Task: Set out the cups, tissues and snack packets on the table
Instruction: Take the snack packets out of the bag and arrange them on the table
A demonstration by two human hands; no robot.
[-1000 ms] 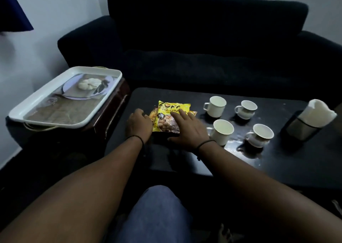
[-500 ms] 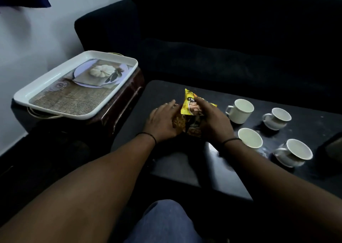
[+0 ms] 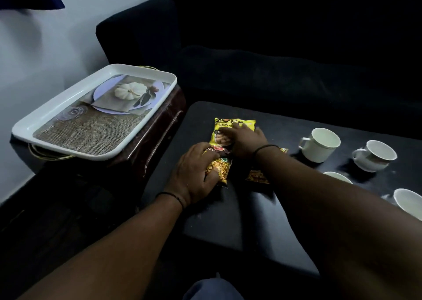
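Three snack packets lie at the left end of the black table (image 3: 228, 220). My right hand (image 3: 245, 140) rests on top of a bright yellow snack packet (image 3: 230, 125) that lies flat, farthest from me. My left hand (image 3: 194, 174) grips an orange-yellow snack packet (image 3: 220, 170) just in front of it. A third packet (image 3: 257, 176) shows partly under my right forearm. To the right stand several white cups: two at the back (image 3: 319, 144) (image 3: 374, 156) and two nearer (image 3: 338, 177) (image 3: 408, 201), both partly hidden by my arm. No tissues are in view.
A white tray (image 3: 61, 105) with a printed picture and nothing on it sits on a dark wooden side table (image 3: 159, 140) to the left. A black sofa (image 3: 274, 60) runs behind the table. My knee (image 3: 212, 288) is at the bottom edge.
My right hand lifted the yellow packet off the pile and laid it flat farther back. My left hand closed on the packet below it. The view swung left, and the pitcher left the frame.
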